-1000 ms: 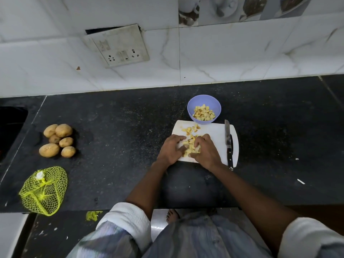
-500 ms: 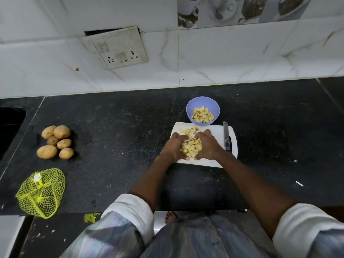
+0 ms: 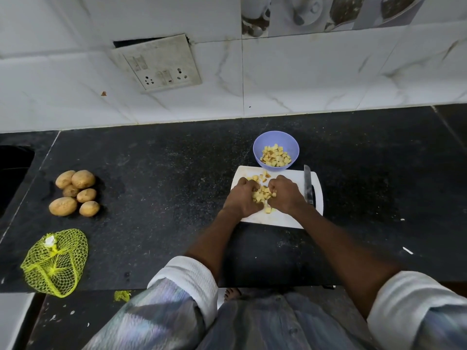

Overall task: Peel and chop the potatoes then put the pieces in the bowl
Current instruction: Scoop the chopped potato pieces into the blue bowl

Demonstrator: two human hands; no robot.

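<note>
The bowl (image 3: 276, 150) is sitting just above the hands in the frame, touching or all but touching the upper edge of the white cutting board (image 3: 285, 218), so the carry the person is facing is a short one straight up the picture, away from the body. Both hands are lying about equally near it. The left hand (image 3: 241, 198) and right hand (image 3: 285, 194) are cupping a heap of potato pieces (image 3: 262, 194) between them, fingers curling inward round the cubes and knuckles facing up; whether the heap is lifting clear of the board I cannot tell. A few loose pieces are lying on the board above and below the hands. The bowl is already holding a share of cubes. The knife (image 3: 307, 184) is resting along the board's right edge, blade pointing up the frame, beside the right hand. Whole potatoes (image 3: 75, 192) are waiting well apart at the left of the dark table (image 3: 164, 198).
</note>
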